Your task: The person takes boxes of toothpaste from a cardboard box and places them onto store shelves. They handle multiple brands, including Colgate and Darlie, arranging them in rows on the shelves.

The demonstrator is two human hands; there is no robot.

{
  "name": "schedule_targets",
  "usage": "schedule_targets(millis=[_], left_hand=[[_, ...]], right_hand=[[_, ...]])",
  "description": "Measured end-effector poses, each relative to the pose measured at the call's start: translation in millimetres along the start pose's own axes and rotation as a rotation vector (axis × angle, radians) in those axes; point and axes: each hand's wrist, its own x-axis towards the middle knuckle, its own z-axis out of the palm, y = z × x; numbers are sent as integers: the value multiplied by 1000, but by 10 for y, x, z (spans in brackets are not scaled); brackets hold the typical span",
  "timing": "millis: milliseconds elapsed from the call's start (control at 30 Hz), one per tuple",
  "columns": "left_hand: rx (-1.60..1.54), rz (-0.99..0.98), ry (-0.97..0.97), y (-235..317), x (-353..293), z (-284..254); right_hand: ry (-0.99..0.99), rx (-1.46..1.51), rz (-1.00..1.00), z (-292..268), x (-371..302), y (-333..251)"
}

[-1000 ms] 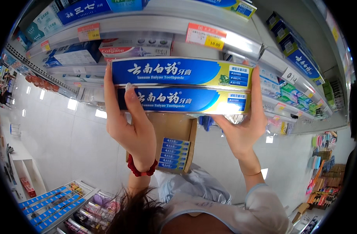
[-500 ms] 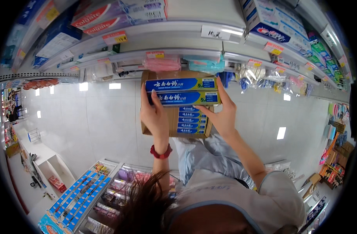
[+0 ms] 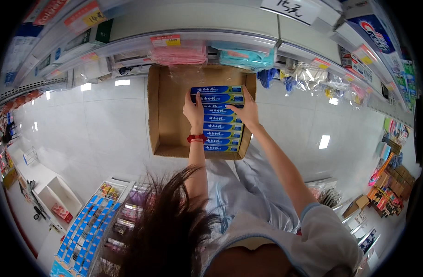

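Note:
My left hand (image 3: 193, 114) and my right hand (image 3: 246, 114) grip the two ends of a pair of blue toothpaste boxes (image 3: 219, 90). The boxes lie flat, one behind the other, at the far end of a row of matching toothpaste boxes (image 3: 222, 126). This row fills the right side of an open brown cardboard carton (image 3: 172, 108); bare cardboard shows on its left side. My fingers are closed on the boxes' short ends, thumbs toward me. Whether the pair touches the carton's bottom, I cannot tell.
A shelf edge (image 3: 128, 44) with price tags runs across beyond the carton. Pink packs (image 3: 179, 54) and turquoise packs (image 3: 248, 56) lie under it, close to the carton's far rim. A display of blue packs (image 3: 84, 235) stands at lower left.
Both hands have lowered the two toothpaste boxes into the carton, at the far end of the row. More of the carton now shows, and the view has shifted closer beneath the shelf.

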Motion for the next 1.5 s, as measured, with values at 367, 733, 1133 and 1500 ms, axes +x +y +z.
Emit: schedule_targets(millis=[367,733,1133,1500], left_hand=[[-243,-29,-263,-826,150,665],[-77,-97,-213,-700,-184,701],[-40,-125,-399,-700,-180,671],[4,-168,-511,-1058,-822,301]], right_hand=[[-277,-221,95,433,361,682],[-325,-478,155,487,99,597],[-486,-1036,18,396,178,377],[-435,-466,-79,-51,-586,283]])
